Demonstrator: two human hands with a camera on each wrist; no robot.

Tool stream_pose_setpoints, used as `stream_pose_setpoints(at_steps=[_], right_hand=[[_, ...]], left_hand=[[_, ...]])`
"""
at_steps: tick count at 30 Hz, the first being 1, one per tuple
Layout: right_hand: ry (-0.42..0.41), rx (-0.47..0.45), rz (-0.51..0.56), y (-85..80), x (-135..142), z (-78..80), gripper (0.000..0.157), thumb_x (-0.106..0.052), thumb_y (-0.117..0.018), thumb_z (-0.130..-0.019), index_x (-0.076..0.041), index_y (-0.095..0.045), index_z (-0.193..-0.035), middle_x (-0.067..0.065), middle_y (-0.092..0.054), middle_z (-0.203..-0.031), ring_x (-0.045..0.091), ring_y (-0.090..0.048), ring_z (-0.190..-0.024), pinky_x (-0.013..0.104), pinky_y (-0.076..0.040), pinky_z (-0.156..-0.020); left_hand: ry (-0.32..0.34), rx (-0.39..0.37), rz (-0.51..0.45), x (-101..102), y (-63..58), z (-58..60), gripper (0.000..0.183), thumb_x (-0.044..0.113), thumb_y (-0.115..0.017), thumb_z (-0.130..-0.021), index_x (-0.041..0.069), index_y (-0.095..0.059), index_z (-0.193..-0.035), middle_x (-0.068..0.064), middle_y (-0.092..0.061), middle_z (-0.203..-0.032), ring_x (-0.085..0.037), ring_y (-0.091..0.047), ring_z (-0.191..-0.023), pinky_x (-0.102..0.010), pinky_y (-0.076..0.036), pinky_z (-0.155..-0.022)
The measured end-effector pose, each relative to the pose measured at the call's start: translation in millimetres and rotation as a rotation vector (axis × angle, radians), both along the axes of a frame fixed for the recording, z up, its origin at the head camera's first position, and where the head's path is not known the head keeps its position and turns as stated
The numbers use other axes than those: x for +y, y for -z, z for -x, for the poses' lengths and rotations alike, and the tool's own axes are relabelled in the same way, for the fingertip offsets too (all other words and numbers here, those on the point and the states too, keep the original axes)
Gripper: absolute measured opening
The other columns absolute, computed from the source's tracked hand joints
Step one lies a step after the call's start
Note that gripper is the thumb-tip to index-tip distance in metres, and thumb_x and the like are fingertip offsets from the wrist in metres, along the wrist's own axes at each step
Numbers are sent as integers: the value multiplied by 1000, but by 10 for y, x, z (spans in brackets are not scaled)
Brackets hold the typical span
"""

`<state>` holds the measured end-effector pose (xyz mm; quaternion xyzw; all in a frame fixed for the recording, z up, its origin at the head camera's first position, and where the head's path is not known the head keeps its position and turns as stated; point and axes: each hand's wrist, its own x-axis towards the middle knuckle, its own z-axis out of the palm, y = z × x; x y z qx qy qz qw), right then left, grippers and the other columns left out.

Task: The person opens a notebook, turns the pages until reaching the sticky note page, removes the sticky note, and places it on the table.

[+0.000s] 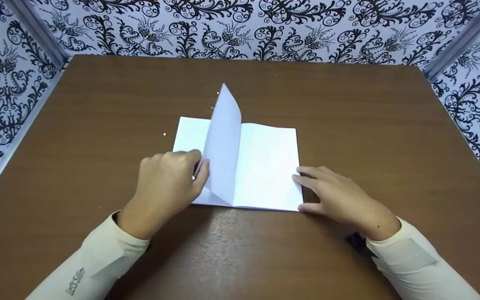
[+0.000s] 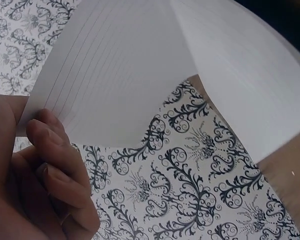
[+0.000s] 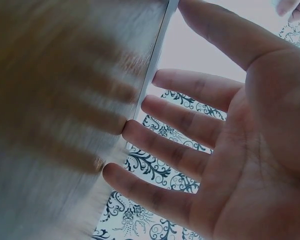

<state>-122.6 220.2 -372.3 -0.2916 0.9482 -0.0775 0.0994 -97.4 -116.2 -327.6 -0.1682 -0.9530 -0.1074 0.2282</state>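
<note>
left grip [image 1: 169, 179] pinching raised page [image 1: 224, 133], right grip [image 1: 335, 193] spread against open booklet [image 1: 268, 166]; hard tug could crease page just beyond left grip.

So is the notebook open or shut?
Open. In the head view, the notebook lies spread on the table, with white paper showing on both sides of one raised page.

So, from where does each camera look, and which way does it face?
Head: on the head, facing forward and down at the notebook; left hand, right hand and sleeves show.
Left wrist: on that wrist, facing the lifted page; left hand pinches it.
Right wrist: on that wrist, facing tabletop and the right palm; seemingly some left fingers too.
Head and left wrist share the lifted page.
</note>
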Motion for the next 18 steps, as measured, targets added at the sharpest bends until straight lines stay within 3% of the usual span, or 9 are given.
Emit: stream_pose_setpoints(at_steps=[18], right_hand=[[3,1,6,7,10,-3,67,-38,-78,-84,-7,-57,-140,13,-49,-151,36,-48,-137,57,-48,-99]], left_hand=[[-100,-136,134,-261,126,-10,44,17,-69,-84,13,-42,-51,0,-37,-44,-18,-30,-45,-33,-20,-39]])
